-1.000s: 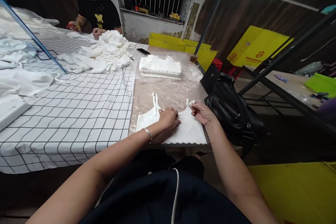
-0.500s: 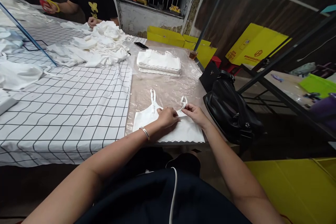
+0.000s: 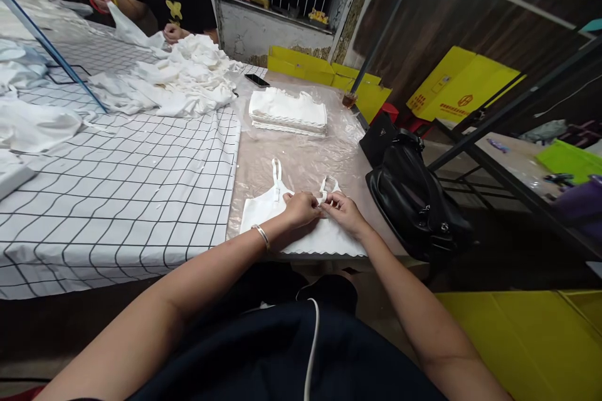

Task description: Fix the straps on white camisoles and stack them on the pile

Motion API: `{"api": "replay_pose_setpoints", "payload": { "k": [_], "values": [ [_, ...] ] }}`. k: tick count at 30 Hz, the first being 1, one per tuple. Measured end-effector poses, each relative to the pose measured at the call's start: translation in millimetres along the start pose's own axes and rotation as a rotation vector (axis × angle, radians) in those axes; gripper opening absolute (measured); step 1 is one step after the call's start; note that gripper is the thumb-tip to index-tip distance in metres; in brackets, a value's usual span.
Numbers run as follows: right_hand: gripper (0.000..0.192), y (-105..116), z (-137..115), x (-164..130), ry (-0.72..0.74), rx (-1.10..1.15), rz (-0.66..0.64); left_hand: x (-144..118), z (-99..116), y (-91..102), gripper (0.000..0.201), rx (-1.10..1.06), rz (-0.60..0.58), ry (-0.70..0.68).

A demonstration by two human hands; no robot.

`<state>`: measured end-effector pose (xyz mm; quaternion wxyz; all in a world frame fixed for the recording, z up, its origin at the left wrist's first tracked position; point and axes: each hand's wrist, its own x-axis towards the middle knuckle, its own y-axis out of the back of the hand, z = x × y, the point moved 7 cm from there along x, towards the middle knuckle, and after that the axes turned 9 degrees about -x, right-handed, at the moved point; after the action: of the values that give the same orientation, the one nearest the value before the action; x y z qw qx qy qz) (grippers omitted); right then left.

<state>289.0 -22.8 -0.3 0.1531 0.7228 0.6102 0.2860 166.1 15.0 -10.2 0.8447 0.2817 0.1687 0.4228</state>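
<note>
Step in hand, as I judge it: fine adjustment at the foot of the right shoulder strap [image 3: 324, 185] on a white camisole with a scalloped hem [image 3: 332, 239]. The garment lies flat in front of me at the near edge of the plastic-covered tabletop [image 3: 301, 151], hem toward me, straps pointing away; the left shoulder strap [image 3: 276, 177] stands out as a narrow loop. My right hand [image 3: 345, 210] comes in from the right, fingers curled, thumb and forefinger apparently pinching the lower end of the right strap. My left hand [image 3: 301, 208] lies palm down across the neckline between the straps, its fingertips drawn together at the same spot, meeting the right; whether they pinch cloth or only press it, cannot tell. Both forearms slant inward from the near corners, wrists low over the fabric. In my judgement, the next move calls for small fingertip control on the strap, with the cloth steadied and unwrinkled. Surroundings: folded white garments [image 3: 288, 114] stacked at the far side, black handbag [image 3: 416, 197] to the right, checked tablecloth [image 3: 188, 185] to the left.
</note>
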Motion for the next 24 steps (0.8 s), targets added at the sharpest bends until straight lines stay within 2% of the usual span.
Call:
{"api": "replay_pose_setpoints", "payload": {
  "k": [5,18,24],
  "values": [
    [0.013,1,0,-3,0.036,-0.052,-0.001,0,-1,-0.3,0.021,-0.013,0.005,-0.005],
    [0.007,8,-25,-6,0.274,-0.647,-0.076,-4,2,3.0,0.018,-0.058,0.003,0.009],
    [0.005,6,-31,-6,0.343,-0.751,-0.149,-3,1,1.4,0.018,-0.051,0.001,0.01]
  ]
}}
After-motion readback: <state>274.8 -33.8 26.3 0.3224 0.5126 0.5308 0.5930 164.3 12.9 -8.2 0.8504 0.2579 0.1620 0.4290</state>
